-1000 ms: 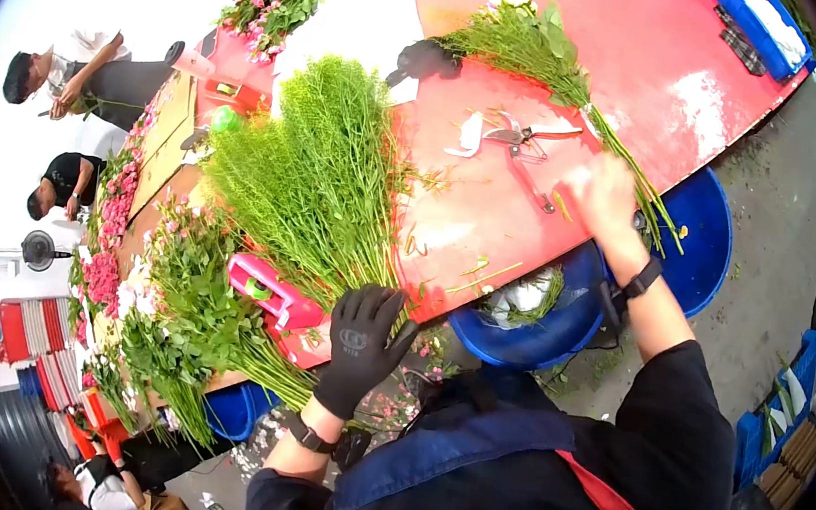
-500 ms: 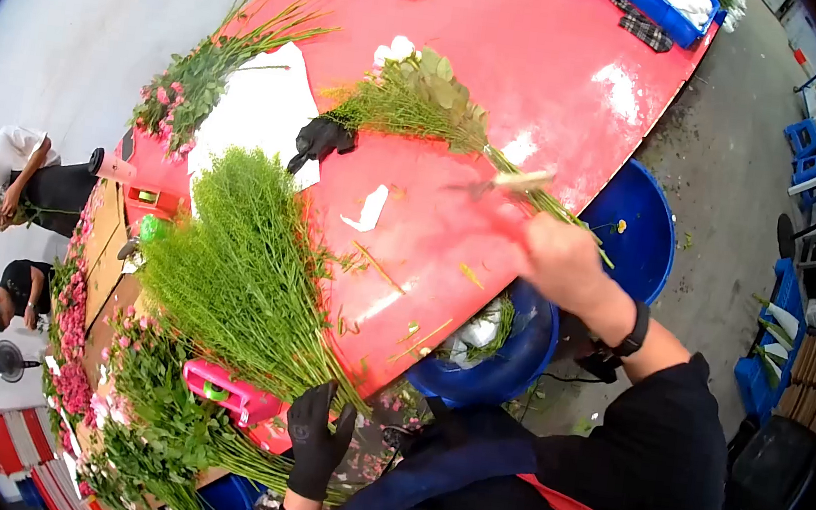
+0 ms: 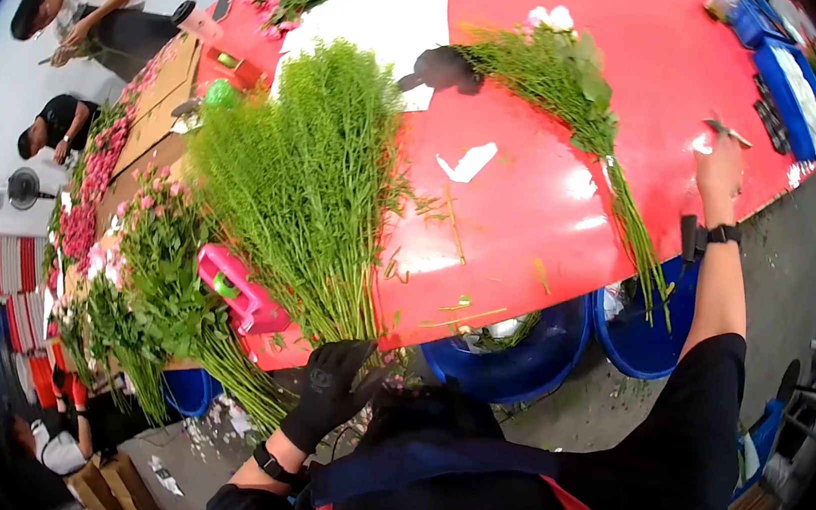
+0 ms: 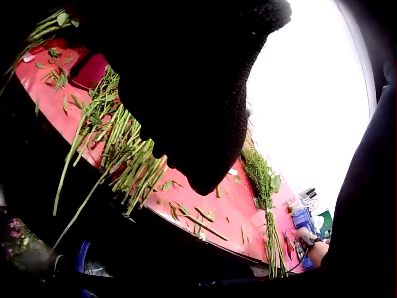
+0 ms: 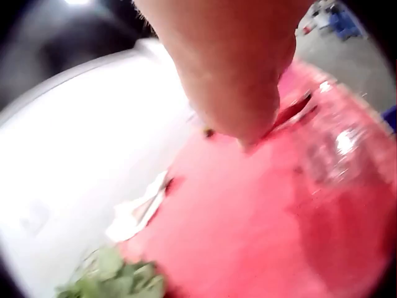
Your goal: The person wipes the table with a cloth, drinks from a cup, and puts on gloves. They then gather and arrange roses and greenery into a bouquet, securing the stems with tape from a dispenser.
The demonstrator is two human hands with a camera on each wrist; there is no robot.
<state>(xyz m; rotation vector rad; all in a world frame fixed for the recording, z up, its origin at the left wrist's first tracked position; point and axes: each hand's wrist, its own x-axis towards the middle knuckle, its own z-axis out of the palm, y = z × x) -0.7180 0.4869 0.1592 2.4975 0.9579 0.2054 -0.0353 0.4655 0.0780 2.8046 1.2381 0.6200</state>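
My right hand [image 3: 719,172], bare, reaches far out over the right part of the red table and holds the pruning shears [image 3: 729,132]. In the right wrist view the hand hides most of the tool. My left hand [image 3: 332,387], in a black glove, rests at the near table edge by the stem ends of a wide green filler bunch [image 3: 302,172]; its fingers look relaxed. In the left wrist view the glove is a dark shape over the cut stems [image 4: 133,161]. Between my hands lies a tied bouquet [image 3: 587,94] with pale blooms, stems over the edge.
A pink plastic tool [image 3: 241,288] and leafy pink flowers [image 3: 157,297] lie to the left. Below the edge stand blue buckets [image 3: 515,373]. A blue crate [image 3: 798,98] is at the far right. White paper [image 3: 374,24] and a black glove-like bundle [image 3: 444,70] lie beyond. Two people [image 3: 65,130] [image 3: 73,10] work across the table.
My right hand has picked up the pruning shears from beside the bouquet and carried them rightward across the table. My left hand stays by the green stems. The head view has shifted.
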